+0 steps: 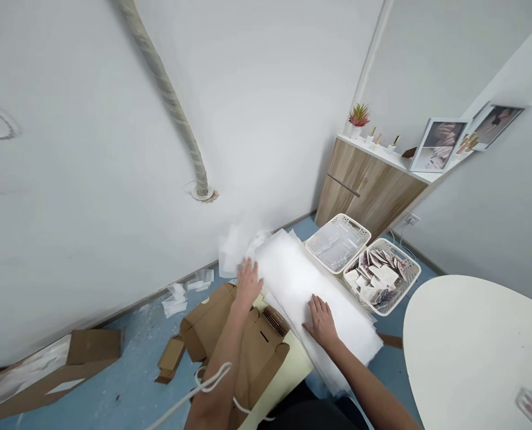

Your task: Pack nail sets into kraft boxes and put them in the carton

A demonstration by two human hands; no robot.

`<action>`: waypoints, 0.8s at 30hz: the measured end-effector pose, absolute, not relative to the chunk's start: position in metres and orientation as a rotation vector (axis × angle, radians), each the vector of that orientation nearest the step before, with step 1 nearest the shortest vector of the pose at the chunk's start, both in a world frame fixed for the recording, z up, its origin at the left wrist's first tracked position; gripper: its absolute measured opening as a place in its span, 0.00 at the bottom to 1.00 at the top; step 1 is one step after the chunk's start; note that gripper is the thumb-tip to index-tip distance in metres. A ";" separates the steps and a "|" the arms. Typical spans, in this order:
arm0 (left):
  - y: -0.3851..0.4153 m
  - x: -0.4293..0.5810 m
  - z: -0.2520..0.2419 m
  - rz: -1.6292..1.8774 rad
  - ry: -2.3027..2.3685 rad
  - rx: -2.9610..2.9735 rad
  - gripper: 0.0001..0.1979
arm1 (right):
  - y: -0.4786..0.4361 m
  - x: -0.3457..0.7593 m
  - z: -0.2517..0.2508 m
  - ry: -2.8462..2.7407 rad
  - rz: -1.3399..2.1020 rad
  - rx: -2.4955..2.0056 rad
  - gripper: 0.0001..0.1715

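A long stack of white foam sheets lies across my lap area, its far end reaching toward the wall. My right hand rests flat on the stack with its fingers spread. My left hand sits at the stack's left edge, fingers apart, gripping nothing that I can see. Below my left forearm lies a brown cardboard box, partly folded, with slots and flaps. A pale yellow sheet shows beneath the stack and the cardboard. Loose white scraps stand up just beyond my left hand.
Two white plastic baskets stand beyond the stack, the right one holding printed cards. A white round table is at right. Flattened cardboard and white scraps lie on the blue floor by the wall.
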State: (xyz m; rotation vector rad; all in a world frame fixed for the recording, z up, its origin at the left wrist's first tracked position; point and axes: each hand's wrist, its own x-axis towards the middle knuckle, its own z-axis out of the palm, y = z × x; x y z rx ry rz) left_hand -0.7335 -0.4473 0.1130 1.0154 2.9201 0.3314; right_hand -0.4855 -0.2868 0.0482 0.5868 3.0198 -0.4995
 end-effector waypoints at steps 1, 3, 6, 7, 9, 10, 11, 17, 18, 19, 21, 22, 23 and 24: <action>-0.437 -0.717 0.112 0.312 2.809 1.119 0.27 | -0.284 -0.483 0.048 3.030 -0.507 0.585 0.28; -0.417 -0.682 0.107 0.293 2.579 1.271 0.27 | -0.277 -0.481 0.050 3.054 -0.552 0.552 0.17; -0.399 -0.631 0.099 0.266 2.307 1.377 0.30 | -0.265 -0.484 0.058 3.060 -0.646 0.548 0.13; -0.396 -0.617 0.097 0.227 2.239 1.391 0.33 | -0.262 -0.485 0.061 3.053 -0.667 0.565 0.13; -0.396 -0.592 0.095 0.131 2.189 1.412 0.37 | -0.258 -0.486 0.068 3.038 -0.682 0.616 0.13; -0.397 -0.581 0.095 0.096 2.194 1.436 0.38 | -0.257 -0.484 0.070 3.031 -0.685 0.642 0.12; -0.399 -0.571 0.095 0.075 2.208 1.470 0.38 | -0.257 -0.481 0.071 3.025 -0.689 0.671 0.11; -0.397 -0.520 0.097 0.046 2.107 1.668 0.30 | -0.253 -0.442 0.064 3.025 -0.749 0.842 0.10; -0.394 -0.514 0.096 0.019 2.073 1.685 0.29 | -0.252 -0.433 0.062 3.038 -0.753 0.863 0.10; -0.392 -0.508 0.095 -0.004 2.044 1.701 0.28 | -0.250 -0.424 0.061 3.053 -0.754 0.883 0.10; -0.388 -0.498 0.090 -0.002 2.006 1.746 0.27 | -0.247 -0.405 0.058 3.087 -0.749 0.947 0.10; -0.387 -0.494 0.087 0.024 1.998 1.774 0.27 | -0.246 -0.395 0.056 3.101 -0.744 0.993 0.10; -0.386 -0.489 0.083 0.055 1.999 1.796 0.26 | -0.245 -0.385 0.053 3.110 -0.737 1.046 0.10; -0.384 -0.484 0.080 0.084 2.011 1.805 0.25 | -0.244 -0.375 0.050 3.112 -0.729 1.103 0.10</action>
